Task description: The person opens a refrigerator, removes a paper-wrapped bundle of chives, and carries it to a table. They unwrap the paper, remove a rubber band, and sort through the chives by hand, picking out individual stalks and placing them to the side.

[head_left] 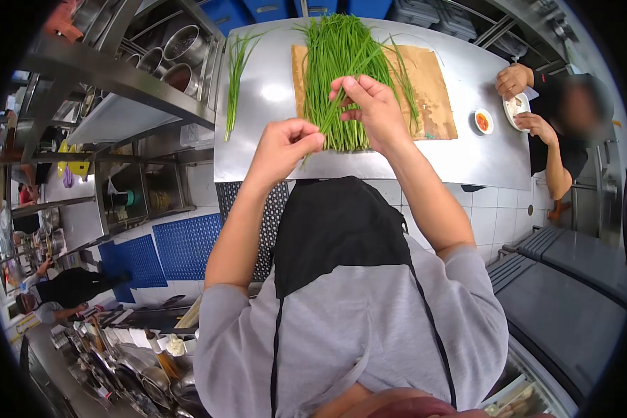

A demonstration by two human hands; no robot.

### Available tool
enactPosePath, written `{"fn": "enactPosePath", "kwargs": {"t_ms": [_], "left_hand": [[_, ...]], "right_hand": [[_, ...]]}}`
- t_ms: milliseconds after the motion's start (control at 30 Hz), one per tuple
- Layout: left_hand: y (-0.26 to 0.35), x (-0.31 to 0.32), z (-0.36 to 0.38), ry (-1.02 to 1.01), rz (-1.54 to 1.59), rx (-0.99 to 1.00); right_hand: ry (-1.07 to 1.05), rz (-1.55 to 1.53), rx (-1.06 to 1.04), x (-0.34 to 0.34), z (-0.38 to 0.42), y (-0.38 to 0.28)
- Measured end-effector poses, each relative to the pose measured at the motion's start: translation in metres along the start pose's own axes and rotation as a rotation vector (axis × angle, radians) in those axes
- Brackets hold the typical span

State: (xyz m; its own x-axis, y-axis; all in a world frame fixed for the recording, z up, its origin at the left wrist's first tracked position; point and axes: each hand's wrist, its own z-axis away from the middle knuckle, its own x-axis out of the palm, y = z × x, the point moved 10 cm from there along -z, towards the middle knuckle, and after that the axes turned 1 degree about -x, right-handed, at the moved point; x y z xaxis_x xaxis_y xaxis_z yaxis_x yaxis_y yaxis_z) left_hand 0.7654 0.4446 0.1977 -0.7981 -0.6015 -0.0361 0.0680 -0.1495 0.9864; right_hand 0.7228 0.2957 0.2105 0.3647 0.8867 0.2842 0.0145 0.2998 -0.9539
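Note:
A big pile of long green chives (338,52) lies on a flattened sheet of brown paper (433,90) on the steel table. Over the near part of the pile, my left hand (285,150) is closed in a pinch on the lower ends of a few chive stalks. My right hand (370,108) pinches the same stalks higher up, thumb against fingertips, the other fingers curled. The held stalks (332,113) run slantwise between both hands. A small separate bunch of chives (237,83) rests on bare metal at the table's left side.
The steel table (272,42) carries a small bowl of red sauce (482,121) at right. Beyond it, another person's hands (514,82) are at a white bowl (514,115). Steel shelving with pots (181,43) stands left, and grey lidded units (571,279) stand at lower right.

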Motion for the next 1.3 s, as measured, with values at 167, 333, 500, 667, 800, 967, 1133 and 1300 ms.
{"fn": "enactPosePath", "kwargs": {"t_ms": [167,333,500,667,800,967,1133,1300], "left_hand": [[-0.011,-0.010,0.017,-0.043,-0.046,-0.102],[-0.011,-0.024,0.033,-0.065,-0.137,-0.122],[-0.010,-0.052,0.054,-0.064,-0.172,-0.170],[-0.026,-0.075,0.075,-0.070,-0.130,-0.254],[-0.036,-0.082,0.093,-0.148,-0.051,-0.287],[-0.020,-0.112,0.094,-0.059,-0.064,-0.170],[0.033,-0.159,0.051,0.365,-0.186,0.099],[0.095,-0.183,-0.016,0.626,-0.349,0.395]], "right_hand": [[-0.040,-0.072,0.066,0.002,-0.008,-0.002],[0.051,-0.106,0.081,-0.016,-0.022,-0.003],[0.128,-0.019,0.047,-0.046,-0.038,-0.014],[0.129,0.073,0.050,-0.074,-0.049,-0.019],[0.186,0.105,0.034,-0.101,-0.052,-0.028],[0.507,0.076,-0.022,-0.192,-0.055,-0.032],[0.534,0.146,-0.016,-0.202,-0.037,-0.030],[0.428,0.241,0.010,-0.170,-0.028,-0.022]]}}
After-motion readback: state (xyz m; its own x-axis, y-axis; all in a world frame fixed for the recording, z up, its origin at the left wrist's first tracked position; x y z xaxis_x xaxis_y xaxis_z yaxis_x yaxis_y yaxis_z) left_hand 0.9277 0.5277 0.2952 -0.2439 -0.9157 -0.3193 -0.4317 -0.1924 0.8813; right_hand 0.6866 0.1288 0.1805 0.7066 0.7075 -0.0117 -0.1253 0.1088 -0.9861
